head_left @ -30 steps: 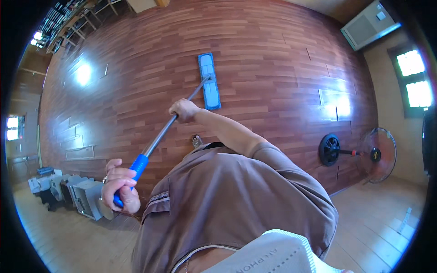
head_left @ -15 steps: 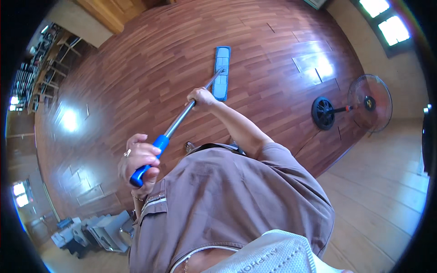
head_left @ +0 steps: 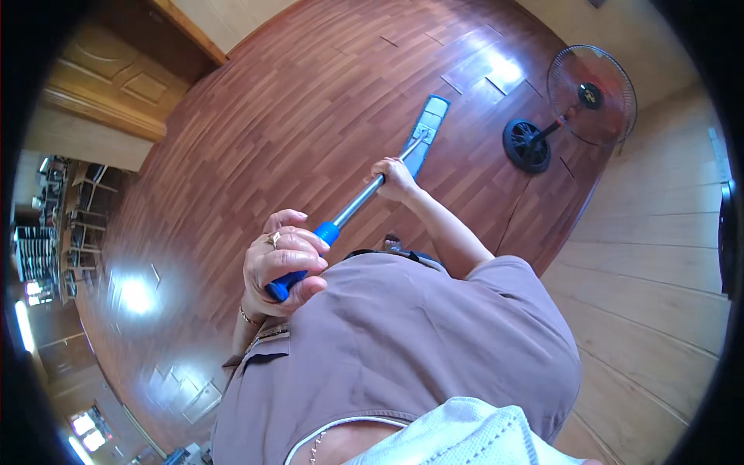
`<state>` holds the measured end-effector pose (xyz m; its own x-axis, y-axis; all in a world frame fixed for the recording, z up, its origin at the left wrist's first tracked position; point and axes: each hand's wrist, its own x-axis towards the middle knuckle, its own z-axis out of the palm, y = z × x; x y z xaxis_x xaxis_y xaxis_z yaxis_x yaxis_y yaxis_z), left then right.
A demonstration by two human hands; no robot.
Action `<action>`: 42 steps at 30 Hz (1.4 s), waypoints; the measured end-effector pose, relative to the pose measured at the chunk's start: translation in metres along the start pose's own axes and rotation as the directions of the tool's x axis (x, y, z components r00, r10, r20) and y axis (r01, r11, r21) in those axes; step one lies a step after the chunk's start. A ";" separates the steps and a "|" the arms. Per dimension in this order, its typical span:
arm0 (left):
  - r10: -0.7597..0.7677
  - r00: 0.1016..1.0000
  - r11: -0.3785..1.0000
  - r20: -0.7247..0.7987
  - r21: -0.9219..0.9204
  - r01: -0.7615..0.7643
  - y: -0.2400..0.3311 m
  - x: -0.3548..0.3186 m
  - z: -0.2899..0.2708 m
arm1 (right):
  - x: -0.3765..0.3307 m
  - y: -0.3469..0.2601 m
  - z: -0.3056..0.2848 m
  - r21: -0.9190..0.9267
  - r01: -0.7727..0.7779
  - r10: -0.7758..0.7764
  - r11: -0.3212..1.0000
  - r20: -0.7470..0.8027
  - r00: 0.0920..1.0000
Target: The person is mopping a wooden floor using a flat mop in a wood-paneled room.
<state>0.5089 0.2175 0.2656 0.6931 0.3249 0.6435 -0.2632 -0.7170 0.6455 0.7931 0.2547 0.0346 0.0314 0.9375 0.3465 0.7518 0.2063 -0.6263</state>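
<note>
A flat mop runs diagonally away from my body. My left hand (head_left: 280,256) is wrapped round the blue grip (head_left: 328,232) at the near end of its handle; a ring and a bracelet show on this hand and wrist. Farther along, my right hand (head_left: 397,178) is closed round the metal pole (head_left: 358,203). The long blue-and-grey mop head (head_left: 433,116) lies on the reddish-brown plank floor (head_left: 287,147), tilted toward the far right. Its near end is partly hidden behind my right hand and wrist.
A pedestal fan (head_left: 593,97) with a round black base (head_left: 527,146) stands at the right near a pale wall (head_left: 635,256). A wooden door (head_left: 116,70) is at the far left. Desks and chairs (head_left: 85,209) line the left side. My foot (head_left: 394,242) shows beyond my shirt.
The mop head and both hands have shifted right in the picture, hands still on the handle. The view has turned: the fan sits higher and more to the left, and the door shows more.
</note>
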 end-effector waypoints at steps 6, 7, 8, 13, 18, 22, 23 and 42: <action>0.083 0.988 0.986 0.130 -0.158 -0.062 0.025 0.053 -0.089 | 0.004 -0.078 -0.030 0.008 -0.173 0.173 0.985 -0.130 0.976; 0.103 0.984 0.978 0.143 -0.195 -0.074 0.019 0.068 -0.113 | 0.023 -0.092 -0.033 -0.004 -0.210 0.207 0.978 -0.142 0.968; 0.113 0.982 0.977 0.153 -0.198 -0.082 0.013 0.084 -0.137 | 0.041 -0.105 -0.037 -0.015 -0.246 0.241 0.969 -0.156 0.958; 0.179 0.951 0.927 0.251 -0.368 -0.078 -0.031 0.116 -0.173 | 0.058 -0.103 -0.034 -0.055 -0.216 0.189 0.975 -0.306 0.933; 0.215 0.870 0.834 0.443 -0.548 0.073 -0.064 0.154 -0.194 | 0.055 -0.108 -0.038 -0.084 -0.360 0.306 0.929 -0.374 0.876; 0.170 0.853 0.736 0.494 -0.639 0.223 -0.075 0.171 -0.202 | 0.057 -0.106 -0.039 -0.096 -0.450 0.392 0.888 -0.354 0.849; 0.174 0.855 0.739 0.489 -0.638 0.215 -0.077 0.174 -0.206 | 0.057 -0.104 -0.038 -0.111 -0.477 0.416 0.872 -0.346 0.841; 0.276 0.832 0.885 0.482 -0.466 -0.024 -0.094 0.076 -0.083 | 0.058 0.039 0.013 -0.076 0.108 -0.123 0.991 -0.232 0.965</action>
<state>0.5308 0.3612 0.2880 0.8270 -0.2248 0.5154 -0.5620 -0.3546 0.7472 0.8155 0.3204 0.0215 0.0908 0.8139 0.5738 0.7985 0.2849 -0.5303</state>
